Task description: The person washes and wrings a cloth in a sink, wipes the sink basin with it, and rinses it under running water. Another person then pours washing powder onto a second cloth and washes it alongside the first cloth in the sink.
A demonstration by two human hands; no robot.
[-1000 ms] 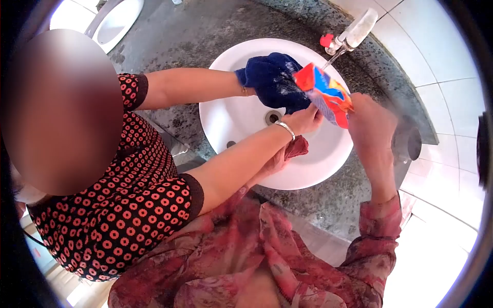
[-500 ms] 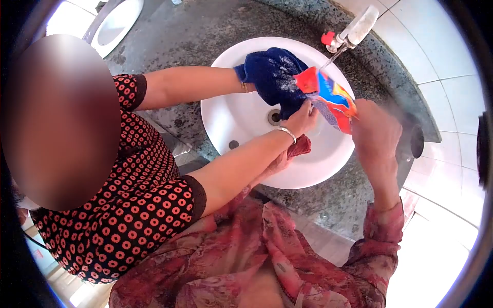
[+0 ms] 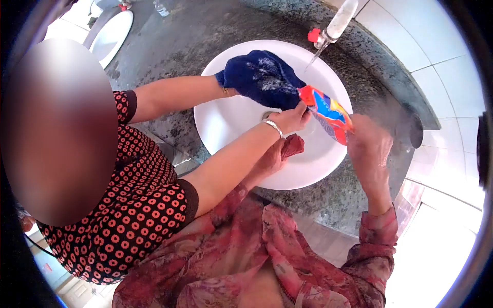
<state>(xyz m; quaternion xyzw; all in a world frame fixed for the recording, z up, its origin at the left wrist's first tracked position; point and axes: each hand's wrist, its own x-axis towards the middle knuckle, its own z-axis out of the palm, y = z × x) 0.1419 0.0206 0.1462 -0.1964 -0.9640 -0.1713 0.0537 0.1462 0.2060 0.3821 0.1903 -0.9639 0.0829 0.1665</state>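
At a white washbasin in a mottled grey counter beside white wall tiles, the wearer's right hand grips a printed packet; the left hand clasps red cloth.

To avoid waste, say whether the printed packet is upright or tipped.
Tipped: the printed packet slants from the right hand toward the powder-dusted navy cloth.

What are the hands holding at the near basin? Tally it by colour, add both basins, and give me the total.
Blue: 1, the powder-dusted cloth with the co-worker
Dark red: 1, the crumpled cloth in the left hand
Multicoloured: 1, the packet in the right hand
White: 2, the near basin and far basin
Total: 5
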